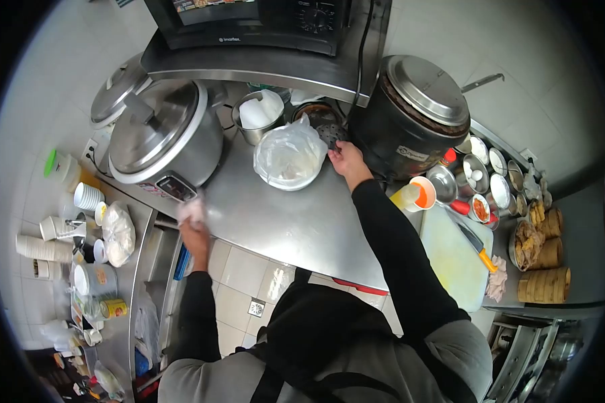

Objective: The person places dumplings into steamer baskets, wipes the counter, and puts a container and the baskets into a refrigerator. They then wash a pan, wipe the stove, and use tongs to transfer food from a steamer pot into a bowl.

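Note:
My left hand (pixel 195 232) is closed around a pale pinkish cloth (pixel 192 211), blurred, in front of the control panel of a large silver cooker (pixel 161 134). My right hand (pixel 347 160) has its fingers curled together at a dark speckled item (pixel 331 134), beside a black round pot (pixel 410 114) with a steel lid. Whether the fingers grip that item is hard to make out. Just left of my right hand, a white bowl (pixel 290 183) lined with a clear plastic bag sits on the steel counter (pixel 249 213).
A microwave (pixel 249 27) stands on a shelf above. To the right are an orange-rimmed container (pixel 421 193), a cutting board (pixel 450 262) with an orange-handled knife (pixel 477 247), small bowls and bamboo steamers (pixel 543 285). Stacked cups and a bagged item (pixel 118 235) are at left.

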`<state>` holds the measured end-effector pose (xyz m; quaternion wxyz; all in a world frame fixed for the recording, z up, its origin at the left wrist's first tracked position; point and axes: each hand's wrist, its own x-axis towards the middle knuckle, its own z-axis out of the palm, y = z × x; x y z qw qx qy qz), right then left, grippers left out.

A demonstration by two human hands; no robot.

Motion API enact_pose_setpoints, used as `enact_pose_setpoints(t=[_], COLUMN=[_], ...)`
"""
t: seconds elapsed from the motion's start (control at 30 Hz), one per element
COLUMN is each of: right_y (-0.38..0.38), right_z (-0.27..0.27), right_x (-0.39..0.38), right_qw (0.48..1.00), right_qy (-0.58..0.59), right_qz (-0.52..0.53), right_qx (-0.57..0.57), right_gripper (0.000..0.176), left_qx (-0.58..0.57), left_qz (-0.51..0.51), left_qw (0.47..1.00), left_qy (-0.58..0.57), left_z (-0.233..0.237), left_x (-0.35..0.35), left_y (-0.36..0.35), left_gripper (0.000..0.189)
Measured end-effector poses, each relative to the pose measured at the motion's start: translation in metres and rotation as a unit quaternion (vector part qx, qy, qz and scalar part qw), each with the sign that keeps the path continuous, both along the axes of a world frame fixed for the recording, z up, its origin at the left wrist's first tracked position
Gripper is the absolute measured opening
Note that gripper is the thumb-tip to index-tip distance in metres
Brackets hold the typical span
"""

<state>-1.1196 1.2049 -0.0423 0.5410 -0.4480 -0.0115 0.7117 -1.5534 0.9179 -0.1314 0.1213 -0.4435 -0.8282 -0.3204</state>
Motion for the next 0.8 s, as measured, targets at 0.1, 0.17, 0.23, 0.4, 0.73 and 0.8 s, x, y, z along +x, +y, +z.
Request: enact_pose_setpoints(t=[0.1, 0.17, 0.23, 0.4, 0.73, 0.8], right_y=[0.037, 0.040, 0.016, -0.164, -0.480, -0.526], right_z=[0.013, 0.017, 0.027, 0.022, 0.009, -0.007], right_x=[-0.027, -0.024, -0.015, 0.042, 0.158, 0.172], right_qw=[0.997, 0.998, 0.951, 0.888, 0.838, 0.836], right_qy=[-0.072, -0.070, -0.290, -0.359, -0.541, -0.527], right_qz=[0.003, 0.000, 0.046, 0.081, -0.068, -0.145], right_qx=[0.004, 0.005, 0.096, 0.274, -0.018, -0.047], right_gripper=[0.017, 0.024, 0.020, 0.009, 0.015, 0.015], left_qx=[0.005, 0.001, -0.119, -0.115, -0.154, -0.197], left_qz=[0.089, 0.014, -0.094, -0.343, -0.770, -0.689], left_qw=[0.991, 0.983, 0.988, 0.932, 0.590, 0.589], left_qy=[-0.104, -0.183, 0.030, -0.012, -0.187, -0.373], left_z=[0.006, 0.019, 0.018, 0.055, 0.044, 0.033], left_x=[-0.052, -0.037, -0.004, 0.118, 0.400, 0.472], left_y=[-0.001, -0.008, -0.020, -0.014, 0.049, 0.059], left_gripper=[0.046, 0.049, 0.045, 0.039, 0.036, 0.037])
